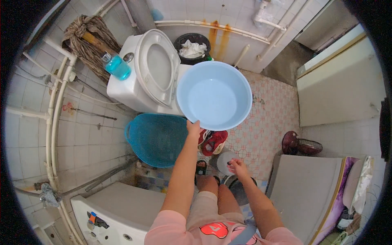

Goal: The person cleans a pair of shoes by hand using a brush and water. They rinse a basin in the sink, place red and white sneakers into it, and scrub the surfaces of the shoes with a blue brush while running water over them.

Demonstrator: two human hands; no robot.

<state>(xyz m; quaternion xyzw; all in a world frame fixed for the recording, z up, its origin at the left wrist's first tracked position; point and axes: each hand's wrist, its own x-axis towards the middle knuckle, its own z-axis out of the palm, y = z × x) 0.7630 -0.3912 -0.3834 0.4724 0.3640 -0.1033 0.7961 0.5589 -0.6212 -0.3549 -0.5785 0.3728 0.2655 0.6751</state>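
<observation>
My left hand point(194, 127) is closed on the near left rim of a light blue round basin point(214, 98). The basin overlaps the front of the white toilet point(157, 67) in this view, and nothing shows inside it. Below the basin's near edge are red shoes point(214, 143) with pale soles, partly hidden. My right hand point(238, 168) is apart from the basin, its fingers drawn together beside a pale round object point(224, 163). A small dark spot shows at its fingertips; I cannot make out what it is. Left of the shoes is a teal oval tub point(157, 141).
A bottle of blue liquid point(118, 68) stands on the toilet tank, near a hanging mop point(92, 38). Behind the toilet is a black bin point(192, 45) with white paper. A white washing machine point(118, 204) is at lower left, a grey cabinet point(306, 192) at right.
</observation>
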